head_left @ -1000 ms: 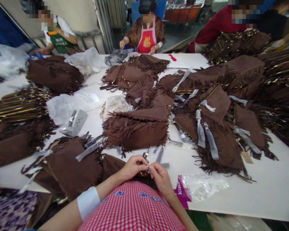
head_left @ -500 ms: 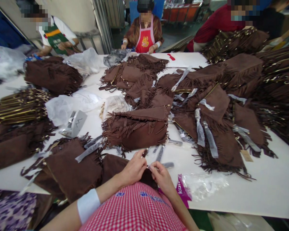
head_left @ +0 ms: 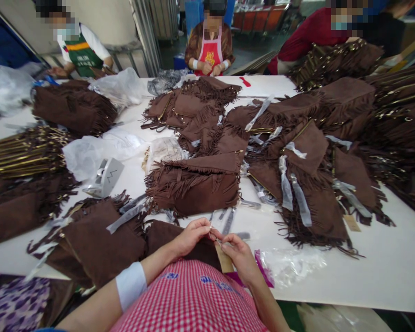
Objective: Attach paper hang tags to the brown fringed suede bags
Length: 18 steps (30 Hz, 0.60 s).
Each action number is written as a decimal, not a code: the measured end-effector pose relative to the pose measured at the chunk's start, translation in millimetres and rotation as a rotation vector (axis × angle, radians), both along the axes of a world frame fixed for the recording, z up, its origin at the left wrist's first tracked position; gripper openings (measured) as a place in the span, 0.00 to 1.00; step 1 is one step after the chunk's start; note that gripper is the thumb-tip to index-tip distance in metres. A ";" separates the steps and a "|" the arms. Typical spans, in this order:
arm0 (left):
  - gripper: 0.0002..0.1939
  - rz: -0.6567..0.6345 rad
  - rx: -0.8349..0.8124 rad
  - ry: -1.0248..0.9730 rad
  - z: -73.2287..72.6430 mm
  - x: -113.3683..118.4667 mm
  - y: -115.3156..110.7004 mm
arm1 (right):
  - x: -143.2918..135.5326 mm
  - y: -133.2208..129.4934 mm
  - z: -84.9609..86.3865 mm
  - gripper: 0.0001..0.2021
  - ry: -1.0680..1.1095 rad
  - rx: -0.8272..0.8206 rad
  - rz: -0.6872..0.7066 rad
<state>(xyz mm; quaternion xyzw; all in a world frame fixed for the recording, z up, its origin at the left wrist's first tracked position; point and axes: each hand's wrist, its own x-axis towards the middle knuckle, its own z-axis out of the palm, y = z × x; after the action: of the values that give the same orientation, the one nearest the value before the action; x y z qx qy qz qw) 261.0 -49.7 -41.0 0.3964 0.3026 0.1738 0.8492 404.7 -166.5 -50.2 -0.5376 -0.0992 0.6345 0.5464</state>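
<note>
In front of my apron, my left hand (head_left: 193,236) and my right hand (head_left: 240,254) meet fingertip to fingertip. Both are closed in a pinch on a thin pale tag string (head_left: 211,227). A tan hang tag (head_left: 224,259) dangles beneath the fingers of my right hand. Under my hands lies a dark brown suede bag (head_left: 166,237), partly covered by my left forearm. Just beyond it rests a fringed brown bag (head_left: 207,193). The exact spot where the string meets the bag is hidden.
Fringed brown bags with plastic-wrapped pulls (head_left: 300,200) lie to the right. A metal tape dispenser (head_left: 105,177) and clear bags (head_left: 90,154) stand left. A purple-edged plastic packet (head_left: 290,265) lies by my right arm. Co-workers (head_left: 210,50) sit across the table (head_left: 383,272).
My hands have come closer together and the tan tag now shows below my right fingers. My left fingers have turned inward onto the string. The co-worker opposite has brought both hands together.
</note>
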 end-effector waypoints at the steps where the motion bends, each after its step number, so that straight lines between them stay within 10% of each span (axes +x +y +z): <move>1: 0.14 -0.002 -0.037 -0.010 -1.0 0.2 -0.1 | -0.7 0.2 -0.2 0.15 0.036 -0.009 -0.044; 10: 0.12 -0.057 -0.174 -0.001 -1.6 -6.1 -0.7 | -9.9 3.0 2.1 0.18 0.191 0.040 -0.147; 18: 0.25 -0.171 0.141 0.157 3.1 -7.4 -3.2 | -10.6 9.9 -1.9 0.13 -0.518 0.108 0.113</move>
<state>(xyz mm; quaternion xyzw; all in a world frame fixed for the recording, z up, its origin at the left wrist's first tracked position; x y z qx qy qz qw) 253.6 -52.9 -37.9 0.4920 0.3203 0.0901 0.8045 394.1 -156.5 -52.1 -0.6458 -0.2989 0.4991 0.4945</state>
